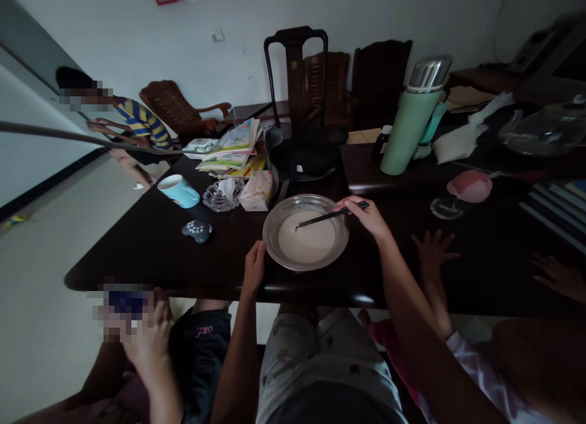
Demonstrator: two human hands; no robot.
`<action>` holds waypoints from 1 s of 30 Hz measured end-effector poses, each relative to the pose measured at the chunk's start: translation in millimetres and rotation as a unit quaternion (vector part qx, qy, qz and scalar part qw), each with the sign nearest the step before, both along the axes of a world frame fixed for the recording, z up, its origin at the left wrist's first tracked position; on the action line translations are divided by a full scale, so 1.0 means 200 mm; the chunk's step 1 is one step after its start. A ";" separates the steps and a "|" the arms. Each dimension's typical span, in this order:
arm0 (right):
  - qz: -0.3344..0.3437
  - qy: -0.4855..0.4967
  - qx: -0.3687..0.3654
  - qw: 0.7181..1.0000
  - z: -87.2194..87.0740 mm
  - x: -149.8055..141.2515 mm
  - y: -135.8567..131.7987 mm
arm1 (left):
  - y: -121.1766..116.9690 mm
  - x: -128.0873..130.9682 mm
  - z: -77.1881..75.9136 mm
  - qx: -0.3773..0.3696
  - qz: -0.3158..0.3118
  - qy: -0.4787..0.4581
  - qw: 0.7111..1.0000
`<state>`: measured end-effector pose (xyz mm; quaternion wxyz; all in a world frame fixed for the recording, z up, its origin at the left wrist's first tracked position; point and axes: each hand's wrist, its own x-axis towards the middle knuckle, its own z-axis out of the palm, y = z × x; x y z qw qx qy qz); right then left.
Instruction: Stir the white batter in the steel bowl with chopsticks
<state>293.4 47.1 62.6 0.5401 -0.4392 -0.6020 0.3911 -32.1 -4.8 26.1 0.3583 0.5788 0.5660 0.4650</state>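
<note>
A wide metal bowl [341,236] stands on the dark table in front of me, with a pale, milky liquid [311,241] in it. My left hand [254,266] grips the bowl's left edge, its fingers partly hidden behind the thumb side. A pair of dark chopsticks [323,217] is held in my right hand [365,214] above the right rim. Their tips dip into the liquid near the bowl's middle.
Left of the bowl are a light blue mug [179,191], a grey game controller [197,230], a glass dish [222,195] and a tissue pack [257,191]. A green thermos [409,122] stands behind right. Another person's hands [434,253] rest on the table at right; someone sits at left.
</note>
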 end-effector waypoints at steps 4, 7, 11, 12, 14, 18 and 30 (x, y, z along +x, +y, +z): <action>-0.076 0.028 0.022 0.996 -0.02 0.05 0.01 | 0.00 0.00 -0.01 0.006 0.001 0.001 1.000; -0.015 0.023 0.010 1.000 -0.03 0.04 0.00 | 0.00 -0.01 -0.01 0.012 0.002 0.002 1.000; 0.015 -0.008 0.005 1.000 -0.02 0.01 0.00 | 0.00 -0.01 -0.01 0.014 0.006 0.011 1.000; -0.014 -0.002 0.016 1.000 -0.02 0.02 0.00 | 0.01 -0.01 -0.01 0.012 0.004 0.013 1.000; -0.072 0.020 0.039 0.996 -0.02 0.04 0.00 | 0.01 -0.01 -0.01 0.010 -0.002 0.012 1.000; -0.043 0.024 0.019 0.999 -0.02 0.05 0.00 | 0.01 0.00 -0.01 0.012 -0.007 0.005 1.000; -0.048 0.021 0.010 0.999 -0.04 0.06 0.01 | 0.00 0.01 0.02 0.006 -0.004 0.010 1.000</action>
